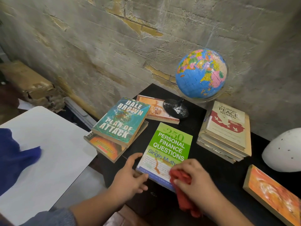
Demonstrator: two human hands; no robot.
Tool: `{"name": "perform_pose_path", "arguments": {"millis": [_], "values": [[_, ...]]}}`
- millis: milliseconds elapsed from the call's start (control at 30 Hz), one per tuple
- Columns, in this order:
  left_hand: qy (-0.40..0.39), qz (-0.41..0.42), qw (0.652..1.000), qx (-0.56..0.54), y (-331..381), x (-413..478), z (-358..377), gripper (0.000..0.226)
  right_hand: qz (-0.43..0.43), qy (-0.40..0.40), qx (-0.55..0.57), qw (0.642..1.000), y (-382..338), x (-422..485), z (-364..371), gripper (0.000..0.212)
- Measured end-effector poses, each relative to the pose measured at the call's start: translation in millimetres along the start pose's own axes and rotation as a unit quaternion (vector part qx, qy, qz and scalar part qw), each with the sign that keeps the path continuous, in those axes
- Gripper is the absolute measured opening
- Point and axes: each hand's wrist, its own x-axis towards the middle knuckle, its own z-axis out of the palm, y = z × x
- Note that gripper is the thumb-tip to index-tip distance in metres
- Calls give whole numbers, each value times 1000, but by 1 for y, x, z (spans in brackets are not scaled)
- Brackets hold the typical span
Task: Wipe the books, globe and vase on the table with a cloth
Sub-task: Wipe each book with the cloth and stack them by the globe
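Left hand: my left hand (130, 175) lies at the near left corner of the green and white paperback on personal finance (169, 144); thumb along the book's left edge, fingers (143, 177) loosely bent against its near edge, not clamped on it
Right hand: my right hand (195, 181) has its fingers (185, 165) curled tight round a bunched red cloth (182, 193), which is pressed on the near right part of that cover; the rest of the cloth hangs past the book's near edge
Finance book: flat on the black counter (219, 170), front and centre, with an orange-brown smear just left of the cloth
Globe: the blue plastic globe (201, 73) stands at the back by the rough grey brick wall (114, 46), its black round base (175, 108) partly on a flat orange-covered book (153, 108)
Left pile: a teal paperback titled Plan of Attack (121, 121) sits askew on a dark book with an orange cover picture (104, 145)
Right pile: a stack of cream books (226, 128) near the globe, the top one printed in red
Vase: a white speckled rounded vase (283, 150) at the right edge, only partly in view
Near right: a thick orange-patterned book (275, 193) lies flat
Far left: a white board (48, 144) beside the counter carries a dark blue cloth (14, 154)
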Motion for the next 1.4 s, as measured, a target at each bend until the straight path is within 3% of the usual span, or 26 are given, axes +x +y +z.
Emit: {"name": "perform_pose_path", "arguments": {"millis": [67, 200, 367, 500, 600, 667, 767, 900, 1033, 1167, 1300, 1400], "values": [[-13, 21, 998, 64, 5, 1, -2, 62, -14, -16, -20, 1000, 2, 3, 7, 23], [0, 5, 997, 82, 12, 9, -3, 55, 12, 46, -58, 997, 1, 18, 2, 18], [5, 28, 989, 147, 12, 17, -8, 53, -45, -59, -87, 993, 2, 24, -7, 21], [-9, 21, 985, 172, 16, 22, -10, 56, -28, -18, -118, 992, 0, 31, -9, 24], [-29, 24, 980, 197, 19, 21, -13, 64, -59, -85, -124, 987, -2, 30, -8, 24], [-38, 18, 977, 208, 21, 23, -14, 70, -42, -89, -125, 987, -1, 36, -14, 24], [-45, 10, 975, 216, 23, 26, -14, 73, -27, -34, -139, 989, -5, 43, -11, 22], [-47, 8, 975, 219, 19, 28, -15, 74, -63, -108, -118, 985, -4, 47, -10, 21], [-47, 4, 974, 222, 17, 30, -15, 74, -35, -38, -139, 989, -4, 55, -11, 20], [-45, 0, 976, 215, 15, 30, -14, 73, -69, -101, -125, 985, -6, 57, -9, 18], [-45, -6, 977, 209, 14, 31, -15, 73, -51, -61, -145, 986, -9, 65, -9, 17], [-46, -4, 977, 209, 14, 30, -15, 73, -75, -99, -129, 984, -10, 65, -6, 18]]}}
